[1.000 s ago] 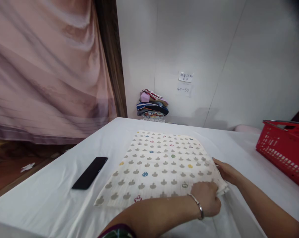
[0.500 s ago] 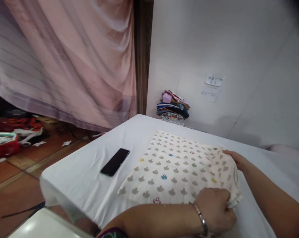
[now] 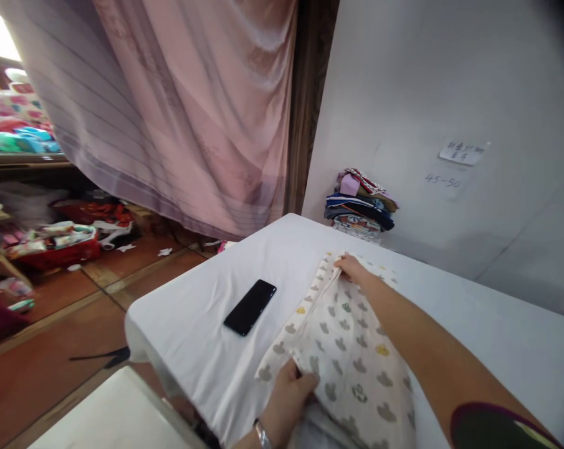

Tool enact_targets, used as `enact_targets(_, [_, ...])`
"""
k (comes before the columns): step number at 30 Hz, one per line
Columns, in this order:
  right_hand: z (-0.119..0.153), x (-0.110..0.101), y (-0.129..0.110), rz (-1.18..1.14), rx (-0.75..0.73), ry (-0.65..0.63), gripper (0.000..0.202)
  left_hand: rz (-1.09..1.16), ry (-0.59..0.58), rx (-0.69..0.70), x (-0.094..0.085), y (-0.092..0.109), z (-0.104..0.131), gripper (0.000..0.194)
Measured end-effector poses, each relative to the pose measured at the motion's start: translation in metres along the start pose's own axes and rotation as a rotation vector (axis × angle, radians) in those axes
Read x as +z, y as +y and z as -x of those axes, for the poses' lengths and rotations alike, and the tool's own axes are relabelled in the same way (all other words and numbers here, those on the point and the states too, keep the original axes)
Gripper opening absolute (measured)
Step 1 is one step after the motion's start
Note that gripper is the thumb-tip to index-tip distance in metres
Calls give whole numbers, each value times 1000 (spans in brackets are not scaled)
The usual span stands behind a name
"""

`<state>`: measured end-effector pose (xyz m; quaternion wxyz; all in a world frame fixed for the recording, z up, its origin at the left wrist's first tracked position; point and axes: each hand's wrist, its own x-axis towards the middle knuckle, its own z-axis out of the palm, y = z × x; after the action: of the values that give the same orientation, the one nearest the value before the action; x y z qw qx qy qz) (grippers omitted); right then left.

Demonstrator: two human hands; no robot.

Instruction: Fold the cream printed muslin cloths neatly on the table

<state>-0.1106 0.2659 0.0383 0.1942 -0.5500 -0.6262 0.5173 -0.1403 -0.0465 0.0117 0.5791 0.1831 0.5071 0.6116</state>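
Note:
A cream cloth [image 3: 361, 355] printed with grey, yellow and green motifs lies on the white-covered table [image 3: 207, 280], partly folded over itself. My left hand [image 3: 291, 391], with a silver bracelet [image 3: 262, 433] at its wrist, pinches the cloth's near edge. At the far end my right hand [image 3: 351, 268] is closed on the same folded edge. Between the hands this edge runs nearly straight, with a strip of the lower layer showing to its left. A black phone [image 3: 250, 307] lies to the left of the cloth, apart from both hands.
Folded clothes [image 3: 359, 202] are stacked by the wall at the table's far edge. A pink curtain [image 3: 207, 112] hangs behind. A white surface [image 3: 108, 415] is at the near left. On the tiled floor stands a red basket [image 3: 62, 246] full of small items.
Both hands have moved left with the cloth's right end, which now lies folded over the rest. The view has turned left, bringing in more of the floor and its clutter.

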Motion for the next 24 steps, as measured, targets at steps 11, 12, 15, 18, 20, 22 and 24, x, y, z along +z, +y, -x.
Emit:
enact_targets(11, [-18,28,6,50,-60,15,21,-259,74,9,-27,12,-3,38])
enact_targets(12, [-18,32,6,63,-67,9,21,-417,89,109,-32,14,-2,35])
enact_targets(15, [-20,46,7,142,-73,-19,17,-835,120,202,-46,22,0,32])
enact_targets(18, [-24,47,8,250,-107,-26,23,-1135,186,96,-54,30,2,39])
enact_targets(20, [-32,35,7,332,-152,16,26,-1273,224,33,-56,32,3,42])
enact_targets(22, [-42,16,5,428,-206,93,26,-1368,239,-24,-57,34,3,43])
enact_targets(24, [-54,-3,5,539,-262,161,26,-1430,246,-66,-58,35,4,43])
